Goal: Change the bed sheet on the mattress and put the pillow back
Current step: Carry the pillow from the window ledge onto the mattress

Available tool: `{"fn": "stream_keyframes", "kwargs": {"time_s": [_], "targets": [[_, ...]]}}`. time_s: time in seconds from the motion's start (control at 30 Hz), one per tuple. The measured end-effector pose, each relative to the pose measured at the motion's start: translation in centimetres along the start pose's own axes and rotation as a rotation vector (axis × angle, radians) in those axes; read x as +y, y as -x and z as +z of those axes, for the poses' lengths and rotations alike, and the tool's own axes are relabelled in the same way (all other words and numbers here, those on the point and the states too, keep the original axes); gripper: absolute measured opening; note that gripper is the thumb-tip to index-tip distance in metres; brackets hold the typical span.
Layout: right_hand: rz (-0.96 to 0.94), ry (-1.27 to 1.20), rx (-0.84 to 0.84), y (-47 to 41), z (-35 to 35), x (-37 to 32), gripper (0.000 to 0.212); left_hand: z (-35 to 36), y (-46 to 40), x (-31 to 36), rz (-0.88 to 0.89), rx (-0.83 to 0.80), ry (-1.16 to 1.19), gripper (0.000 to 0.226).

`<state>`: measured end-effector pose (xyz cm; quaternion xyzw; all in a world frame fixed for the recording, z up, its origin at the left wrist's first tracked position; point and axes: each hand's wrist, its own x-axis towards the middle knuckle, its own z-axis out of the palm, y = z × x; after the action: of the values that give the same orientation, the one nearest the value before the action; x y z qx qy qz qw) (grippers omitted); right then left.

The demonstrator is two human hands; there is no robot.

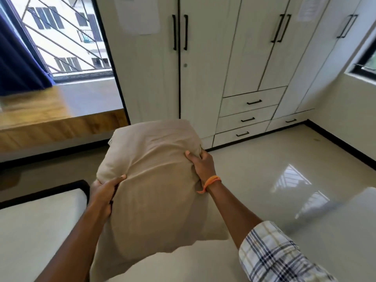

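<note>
Pillow (154,180) is held in the air at frame centre, above the mattress (36,224) corner at 7 o'clock. Left hand (103,192) grips its left edge, thumb on top; right hand (201,163) bunches fabric at the 2 o'clock edge. Best kept level with both grips tight and carried clear of the bed. Sheet state under it is hard to judge.
</note>
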<state>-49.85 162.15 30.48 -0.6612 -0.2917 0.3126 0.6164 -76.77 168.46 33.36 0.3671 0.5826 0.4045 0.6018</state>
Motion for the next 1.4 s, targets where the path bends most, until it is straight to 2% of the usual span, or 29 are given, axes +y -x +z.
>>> {"fn": "stream_keyframes", "kwargs": {"time_s": [0.1,0.2,0.33,0.47,0.67,0.77,0.83,0.87,0.9,0.97,1.03,1.23,1.4], "targets": [[0.004,-0.013,-0.041,-4.8,8.4,-1.3,0.048,-3.1,-6.9,4.7,0.03,0.062,-0.016,0.043],[0.0,0.003,-0.07,-9.3,15.7,-2.0,0.056,-5.5,-12.7,8.3,0.058,0.106,0.0,0.041],[-0.036,0.021,-0.147,-16.7,25.4,-3.2,0.037,-8.1,-22.8,12.5,0.1,0.16,0.017,0.053],[-0.041,0.011,-0.202,-24.9,33.6,-3.3,0.035,-9.1,-32.4,16.7,0.142,0.204,0.016,0.053],[0.02,0.024,-0.264,-34.9,44.5,-4.4,0.047,-10.6,-46.1,23.4,0.14,0.242,-0.04,0.045],[0.044,0.083,-0.296,-37.7,50.5,-3.4,0.035,-13.5,-53.0,26.3,0.105,0.279,-0.094,0.053],[0.051,0.115,-0.289,-39.8,55.0,-3.2,0.035,-15.0,-57.4,28.3,0.097,0.319,-0.128,0.07],[0.053,0.139,-0.284,-41.2,57.0,-3.4,0.037,-15.1,-59.4,29.3,0.105,0.324,-0.123,0.071],[0.044,0.17,-0.281,-42.9,58.9,-3.8,0.037,-15.2,-61.6,30.2,0.119,0.33,-0.102,0.063],[0.013,0.242,-0.266,-46.6,62.1,-4.9,0.04,-15.1,-66.0,31.5,0.15,0.294,-0.048,0.046],[0.007,0.299,-0.219,-50.3,64.1,-5.5,0.044,-14.1,-70.1,32.0,0.146,0.23,-0.022,0.042],[0.113,0.543,-0.024,-59.9,65.9,-5.0,0.054,-9.7,-82.1,31.2,0.03,0.008,-0.089,0.048],[0.147,0.675,0.031,-65.0,67.8,-3.9,0.07,-6.3,-87.3,28.8,0.002,-0.046,-0.154,0.049]]}}
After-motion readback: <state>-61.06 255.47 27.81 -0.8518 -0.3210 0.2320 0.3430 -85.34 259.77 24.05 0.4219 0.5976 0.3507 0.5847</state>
